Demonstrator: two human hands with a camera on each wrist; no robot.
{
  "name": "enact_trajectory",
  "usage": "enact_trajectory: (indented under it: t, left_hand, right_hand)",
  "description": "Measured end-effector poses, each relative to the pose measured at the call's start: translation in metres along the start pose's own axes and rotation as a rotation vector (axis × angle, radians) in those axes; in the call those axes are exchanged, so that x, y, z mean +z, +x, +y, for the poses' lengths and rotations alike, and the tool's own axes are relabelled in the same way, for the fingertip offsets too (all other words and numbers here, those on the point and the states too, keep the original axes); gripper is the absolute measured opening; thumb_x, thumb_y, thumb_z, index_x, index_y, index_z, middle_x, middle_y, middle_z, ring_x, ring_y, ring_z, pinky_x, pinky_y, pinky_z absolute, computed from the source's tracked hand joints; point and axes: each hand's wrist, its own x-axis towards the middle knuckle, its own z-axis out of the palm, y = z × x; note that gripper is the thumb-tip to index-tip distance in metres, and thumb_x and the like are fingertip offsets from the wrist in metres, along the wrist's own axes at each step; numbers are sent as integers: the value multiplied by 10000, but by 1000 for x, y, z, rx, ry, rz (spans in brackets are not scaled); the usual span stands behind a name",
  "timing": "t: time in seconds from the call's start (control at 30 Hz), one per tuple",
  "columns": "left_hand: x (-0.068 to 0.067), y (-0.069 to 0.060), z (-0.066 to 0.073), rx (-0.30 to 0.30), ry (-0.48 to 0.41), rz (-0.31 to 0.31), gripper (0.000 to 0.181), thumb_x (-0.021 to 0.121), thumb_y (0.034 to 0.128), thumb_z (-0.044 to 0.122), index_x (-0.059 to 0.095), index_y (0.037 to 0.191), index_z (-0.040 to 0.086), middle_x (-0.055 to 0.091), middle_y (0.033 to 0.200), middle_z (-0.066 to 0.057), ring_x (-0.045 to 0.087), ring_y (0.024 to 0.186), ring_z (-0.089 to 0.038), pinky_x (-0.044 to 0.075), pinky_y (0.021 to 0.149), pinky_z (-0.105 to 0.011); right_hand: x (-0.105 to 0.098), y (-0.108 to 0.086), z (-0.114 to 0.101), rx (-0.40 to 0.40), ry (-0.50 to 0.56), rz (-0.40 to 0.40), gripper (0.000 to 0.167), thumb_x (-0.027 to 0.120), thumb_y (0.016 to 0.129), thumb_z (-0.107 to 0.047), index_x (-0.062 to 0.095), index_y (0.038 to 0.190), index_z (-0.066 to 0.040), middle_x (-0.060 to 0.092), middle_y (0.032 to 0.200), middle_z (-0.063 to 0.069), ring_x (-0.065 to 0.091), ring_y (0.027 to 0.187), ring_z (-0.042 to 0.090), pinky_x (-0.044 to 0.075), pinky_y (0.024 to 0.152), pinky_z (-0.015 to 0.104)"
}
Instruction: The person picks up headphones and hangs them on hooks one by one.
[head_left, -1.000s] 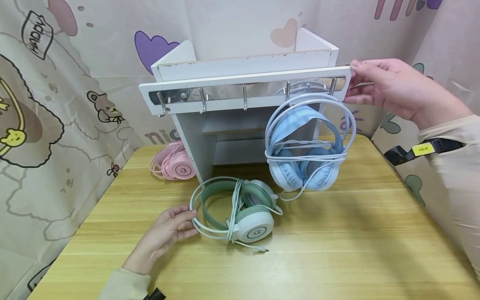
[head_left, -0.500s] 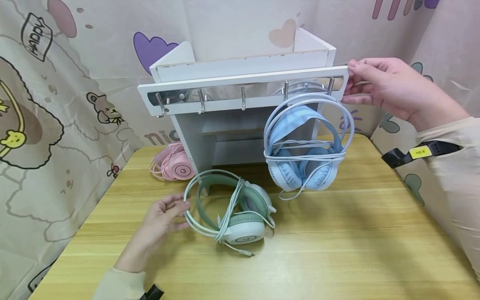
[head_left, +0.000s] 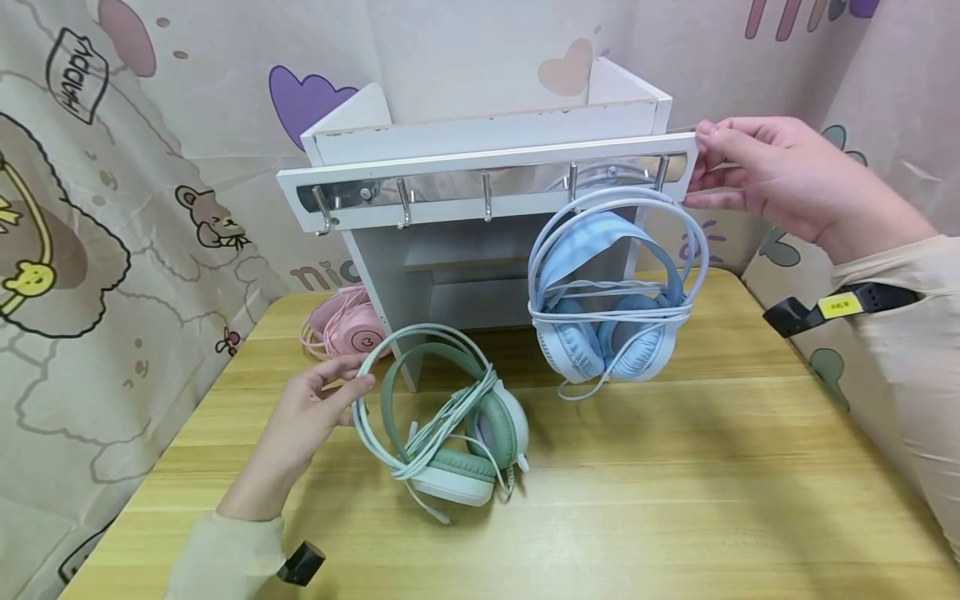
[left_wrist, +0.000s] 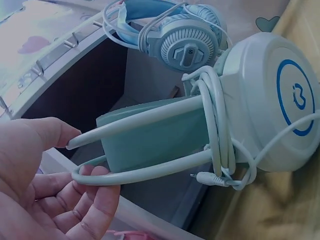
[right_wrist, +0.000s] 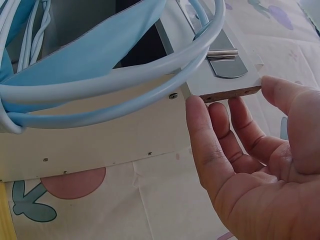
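My left hand (head_left: pixel 303 412) pinches the outer bands of the white and green headphones (head_left: pixel 456 486), cable wound round them. They are tilted, earcups low, in front of the shelf's left side; whether the earcups touch the table is hard to tell. In the left wrist view, thumb and fingers lie on the two bands (left_wrist: pixel 150 120). My right hand (head_left: pixel 795 179) grips the right end of the white board with metal hooks (head_left: pixel 450 218); in the right wrist view, thumb and fingertips hold its end (right_wrist: pixel 225 95). Light blue headphones (head_left: pixel 577 342) hang at the board's right.
Behind the hook board stands a white shelf unit (head_left: pixel 487 129) on the wooden table (head_left: pixel 675 492). Pink headphones (head_left: pixel 358 329) lie left of it. Several hooks, such as the middle hook (head_left: pixel 487 196), carry nothing. A printed cloth (head_left: pixel 465 50) surrounds the table.
My left hand has drawn the green headphones up and to the left, and they have turned so the earcups hang lower. My right hand and the blue headphones have stayed in place.
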Motion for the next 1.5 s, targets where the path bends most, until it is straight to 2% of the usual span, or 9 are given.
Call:
enact_trajectory:
  t: [0.3, 0.43, 0.53, 0.7, 0.93, 1.2, 1.5]
  left_hand:
    - [-1, 5, 15, 20, 62, -62, 483, 729, 1037, 181, 615, 1449, -43, 638, 1067, 19, 710, 810, -45, 657, 704, -311]
    - [-1, 6, 21, 50, 122, -80, 468, 743, 1031, 194, 640, 1427, -33, 717, 1152, -77, 720, 831, -54, 657, 714, -310]
    - [0, 8, 26, 98, 184, -89, 411, 739, 1034, 197, 680, 1384, -9, 752, 1167, -137, 718, 826, -78, 647, 702, -300]
    - [5, 11, 35, 176, 289, -91, 316, 738, 1035, 215, 741, 1312, 63, 781, 1050, -104, 703, 807, -126, 609, 663, -291]
    - [11, 14, 48, 286, 399, -91, 300, 756, 1021, 210, 756, 1293, 84, 759, 941, -47, 649, 789, -108, 512, 611, -251]
    - [11, 16, 63, 337, 475, -81, 279, 758, 1017, 241, 776, 1270, 123, 737, 889, -20, 646, 790, -121, 489, 616, -245]
    - [20, 21, 71, 381, 519, -90, 248, 757, 1017, 239, 787, 1248, 153, 686, 867, 1, 637, 784, -137, 476, 612, -240]
  right_hand:
    - [2, -1, -1, -9, -15, -3, 262, 591, 1111, -295, 747, 1156, -89, 710, 1023, 58, 748, 935, 196, 658, 806, 258]
    - [2, -2, -2, -5, -27, 0, 263, 590, 1111, -302, 745, 1157, -96, 710, 1020, 54, 754, 930, 194, 658, 805, 257]
    - [1, -1, -2, -2, -34, 2, 259, 590, 1109, -306, 744, 1161, -103, 712, 1018, 52, 755, 927, 190, 657, 802, 256]
    - [2, 0, -1, -1, -30, -3, 257, 593, 1108, -302, 743, 1161, -100, 711, 1021, 51, 744, 938, 189, 658, 804, 259]
    - [3, 0, 1, -24, -27, 4, 252, 598, 1108, -288, 741, 1154, -86, 710, 1020, 50, 718, 948, 181, 659, 799, 262]
    - [5, 2, 2, -43, 31, 3, 286, 646, 1084, -293, 734, 1186, -40, 704, 1043, 72, 727, 960, 197, 662, 809, 275]
    - [2, 0, 4, -34, 61, 10, 285, 666, 1073, -285, 730, 1172, -25, 708, 1031, 78, 725, 943, 198, 663, 805, 281]
